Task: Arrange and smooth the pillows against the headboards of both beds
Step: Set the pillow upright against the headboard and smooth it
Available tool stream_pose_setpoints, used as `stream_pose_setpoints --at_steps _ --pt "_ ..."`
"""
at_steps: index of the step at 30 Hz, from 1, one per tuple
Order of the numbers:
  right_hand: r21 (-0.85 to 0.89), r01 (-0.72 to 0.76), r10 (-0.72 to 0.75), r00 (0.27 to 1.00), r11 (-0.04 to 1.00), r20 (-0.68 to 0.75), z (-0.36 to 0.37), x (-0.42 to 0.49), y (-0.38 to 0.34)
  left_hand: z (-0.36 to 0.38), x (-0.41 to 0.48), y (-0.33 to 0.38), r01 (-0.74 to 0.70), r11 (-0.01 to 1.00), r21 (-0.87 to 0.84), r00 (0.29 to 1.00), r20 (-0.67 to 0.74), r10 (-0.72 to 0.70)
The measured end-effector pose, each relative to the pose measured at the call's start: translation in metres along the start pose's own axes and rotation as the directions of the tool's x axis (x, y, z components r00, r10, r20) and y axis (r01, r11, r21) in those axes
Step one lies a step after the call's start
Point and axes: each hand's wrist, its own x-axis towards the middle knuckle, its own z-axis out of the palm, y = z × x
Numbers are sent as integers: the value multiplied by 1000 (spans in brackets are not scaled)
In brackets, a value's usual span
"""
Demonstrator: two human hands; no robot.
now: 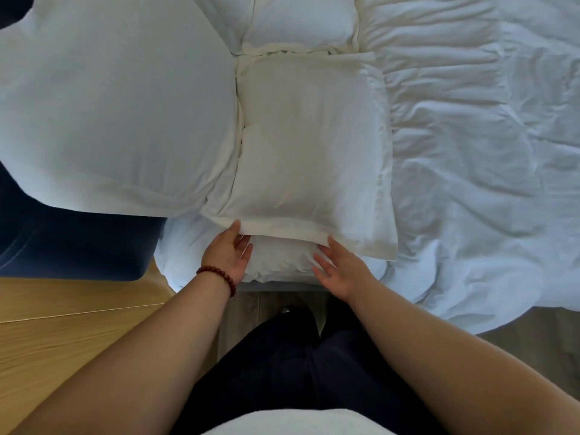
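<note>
A cream pillow [310, 146] lies flat on the bed, its hem facing me. A larger white pillow [116, 105] leans on the dark blue headboard [62, 243] to its left. Another white pillow [298, 20] sits beyond the cream one at the top. My left hand [229, 254], with a red bead bracelet on the wrist, touches the left end of the cream pillow's near hem, fingers spread. My right hand [337, 266] rests open at the same hem further right, fingertips at the edge, palm over the white bedding below it.
A rumpled white duvet [477, 171] covers the bed to the right and hangs over its near edge. A light wooden surface [69, 328] lies at the lower left beside the headboard. My dark trousers [292, 365] and the floor are below the bed edge.
</note>
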Motion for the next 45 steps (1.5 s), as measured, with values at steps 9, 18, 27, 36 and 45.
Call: stream_pose_setpoints --at_steps 9,18,27,36,45 --pt "105 114 -103 989 988 -108 36 8 9 -9 -10 -2 -67 982 177 989 -116 88" --pt "-24 -64 66 992 998 110 83 5 25 -16 -3 38 -49 979 -199 998 35 57" --pt "-5 -65 65 998 998 -5 88 7 37 -45 -5 24 -165 986 -30 980 -116 160" --pt "-212 6 -12 999 977 -30 98 7 34 -52 -34 53 -283 956 81 919 -262 294" --pt "-307 0 -19 998 952 -59 98 -3 30 -49 -26 58 -404 868 288 865 -188 465"
